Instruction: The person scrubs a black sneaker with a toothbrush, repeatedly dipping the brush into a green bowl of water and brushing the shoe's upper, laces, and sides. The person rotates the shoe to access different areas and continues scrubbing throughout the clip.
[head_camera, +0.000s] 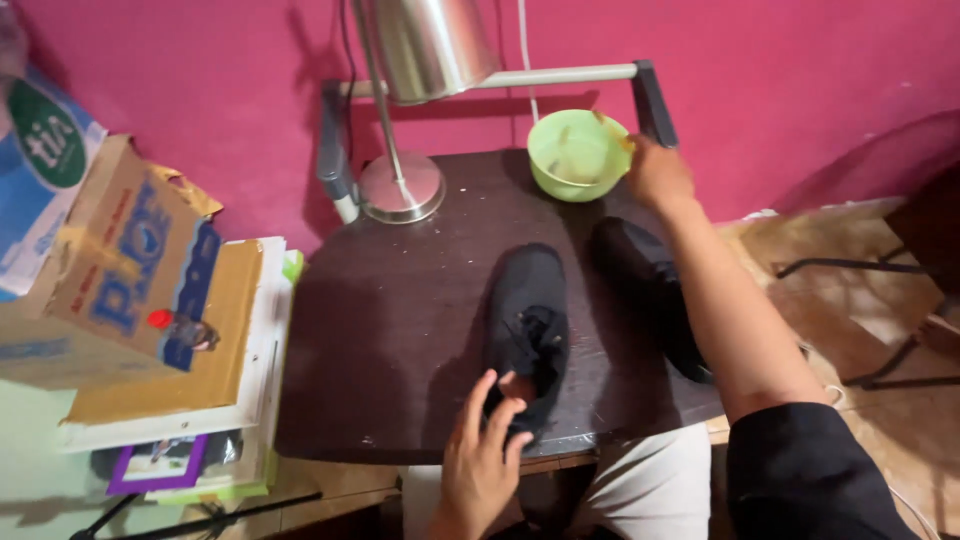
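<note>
At the near edge of the dark table, the left hand has its fingers spread over the heel of a black shoe, thumb hooked at the opening. A second black shoe lies beside it toward the right edge. At the far edge, the right hand pinches the rim of a green bowl beside a metal lamp. Tipped carelessly, the bowl could spill onto the shoes.

Dim warm light, soft shadows, slight blur throughout
</note>
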